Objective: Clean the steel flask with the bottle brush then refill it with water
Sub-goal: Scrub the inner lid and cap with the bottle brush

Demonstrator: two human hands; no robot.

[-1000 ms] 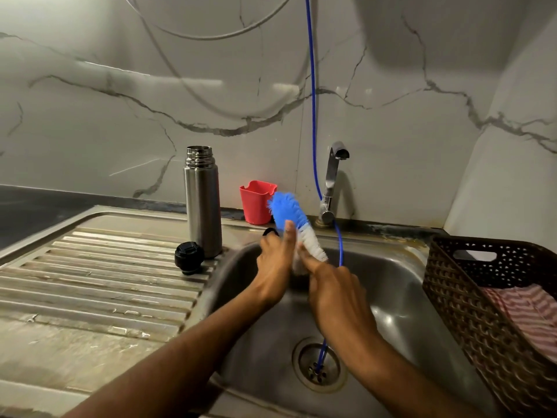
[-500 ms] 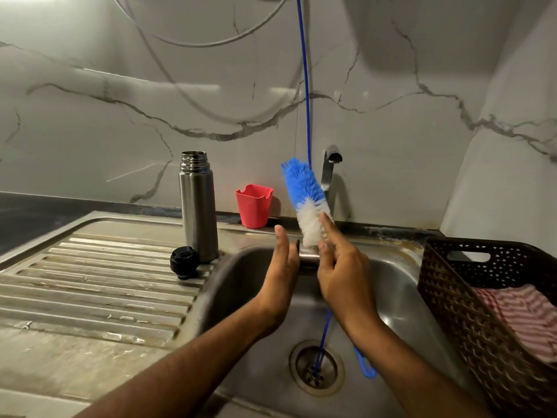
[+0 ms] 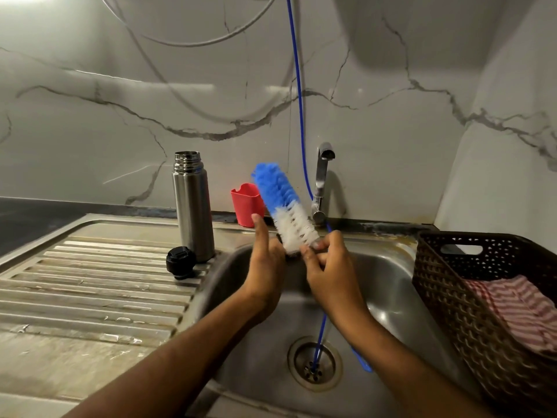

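Steel flask (image 3: 193, 206) stands upright and uncapped on the ridged drainboard (image 3: 99, 285) at the sink's left edge, with its black cap (image 3: 180, 262) lying just beside its base. Over the sink basin (image 3: 388, 285) the bottle brush (image 3: 284, 208) is held tilted, blue bristles uppermost and white bristles below. The right hand (image 3: 330, 267) has its grip pinched on the brush at the foot of the white bristles; the blue handle end shows below the right forearm. The left hand (image 3: 265, 267) sits against the brush's left side with its forefinger straight and raised, and its grip on the brush cannot be told. A red cup (image 3: 245, 203) stands behind the brush by the wall, near the tap (image 3: 322, 179). A thin blue hose (image 3: 297, 86) drops into the drain (image 3: 315, 362). At right, a dark woven basket (image 3: 446, 297) holds a red striped cloth (image 3: 518, 309).
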